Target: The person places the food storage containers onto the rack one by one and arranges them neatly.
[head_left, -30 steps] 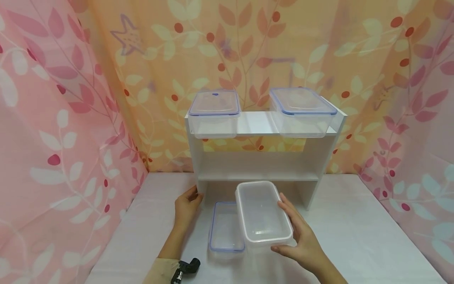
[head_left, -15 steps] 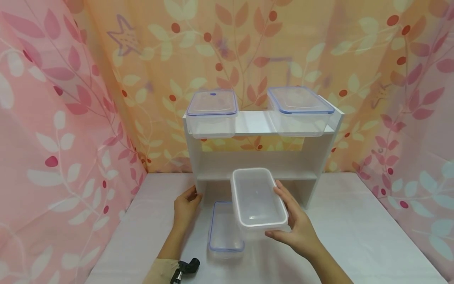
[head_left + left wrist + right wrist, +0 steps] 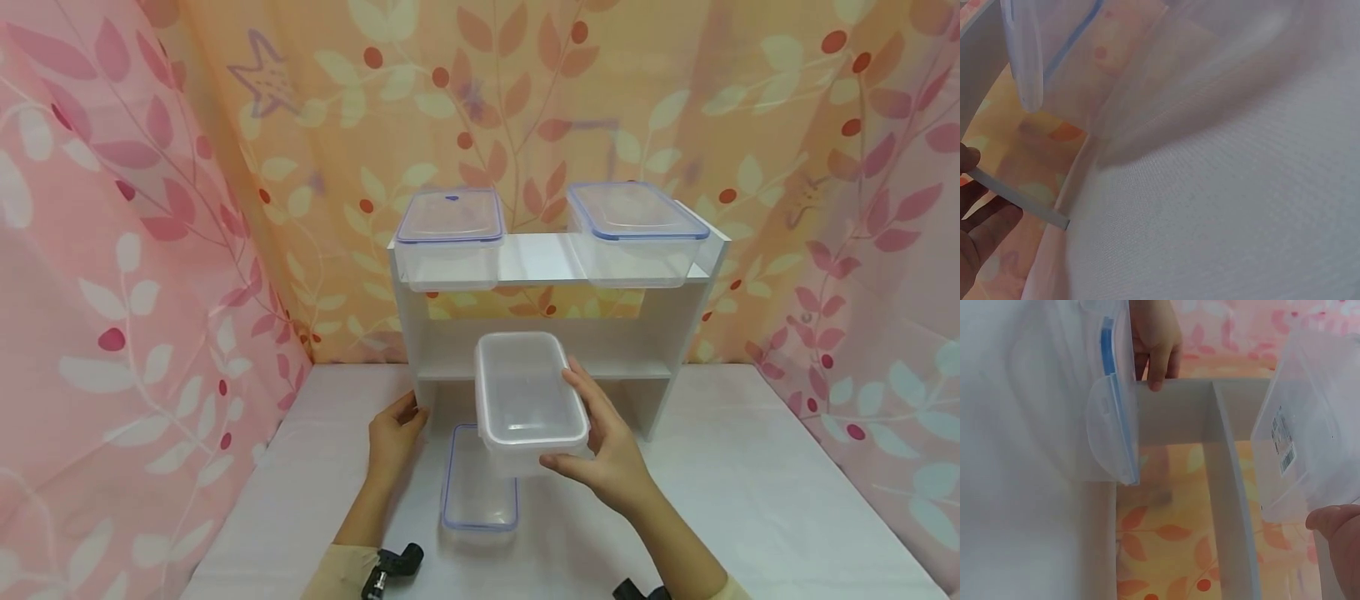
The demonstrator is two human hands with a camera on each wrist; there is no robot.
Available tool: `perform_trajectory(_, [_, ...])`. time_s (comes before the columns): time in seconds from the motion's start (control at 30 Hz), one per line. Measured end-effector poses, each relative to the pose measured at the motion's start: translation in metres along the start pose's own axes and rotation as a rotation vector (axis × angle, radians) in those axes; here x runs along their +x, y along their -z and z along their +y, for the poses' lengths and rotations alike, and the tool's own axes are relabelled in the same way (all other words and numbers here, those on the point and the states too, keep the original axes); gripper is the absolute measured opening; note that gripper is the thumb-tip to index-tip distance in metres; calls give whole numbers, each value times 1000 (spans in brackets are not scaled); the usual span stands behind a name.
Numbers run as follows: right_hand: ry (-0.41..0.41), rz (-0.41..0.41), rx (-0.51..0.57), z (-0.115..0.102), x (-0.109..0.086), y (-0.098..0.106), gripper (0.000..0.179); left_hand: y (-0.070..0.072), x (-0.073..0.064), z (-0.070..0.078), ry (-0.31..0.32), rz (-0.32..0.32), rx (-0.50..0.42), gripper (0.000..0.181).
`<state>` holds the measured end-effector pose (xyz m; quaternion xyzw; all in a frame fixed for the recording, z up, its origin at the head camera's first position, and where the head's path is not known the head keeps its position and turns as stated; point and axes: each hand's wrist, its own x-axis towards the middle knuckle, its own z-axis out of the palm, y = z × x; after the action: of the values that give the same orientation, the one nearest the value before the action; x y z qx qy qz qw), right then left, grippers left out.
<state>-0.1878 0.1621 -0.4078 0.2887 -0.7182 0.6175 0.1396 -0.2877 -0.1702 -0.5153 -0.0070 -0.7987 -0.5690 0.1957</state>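
Thin drapes in peach-orange and pink [image 3: 487, 108], softly creased and printed with leaves and red dots, enclose a bench [image 3: 765, 500] with a white, finely woven covering. Above it, in front of the middle board of the shelving, is a translucent, rectangular plastic container with a thick, rounded white rim [image 3: 528, 392], tilted toward the head camera, its face smooth and glossy. The right hand [image 3: 607, 454] has its grip clamped on the container's right side and near corner, the thumb low at the near edge; a printed barcode label [image 3: 1285, 447] shows on the plastic in the right wrist view. The left hand [image 3: 395, 437] has its grip closed round the thin front edge of the left side panel of a matte white, flat-board shelf unit [image 3: 615, 354], straight-edged and slightly shiny on top. On the bench just below the raised container lies a clear, rectangular plastic box with a slim blue border [image 3: 480, 500], partly hidden by it. On the top board, well apart, sit a clear box with a violet-blue-edged lid [image 3: 450, 242] at the left and a wider clear box with a blue-edged lid [image 3: 637, 229] at the right, both with rounded corners. A beige fabric sleeve [image 3: 341, 571] ends beside a chunky black plastic wrist mount [image 3: 401, 561].
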Motion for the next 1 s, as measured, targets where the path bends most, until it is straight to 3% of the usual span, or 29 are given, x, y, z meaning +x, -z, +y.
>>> perform_trajectory(0.3, [-53,38,47,-2,17,-3,101,-1,2,1,-9,7,5,40])
perform_trajectory(1.0, [-122,27,135,2,65,-11,105,-1,0,-2,6,20,0,39])
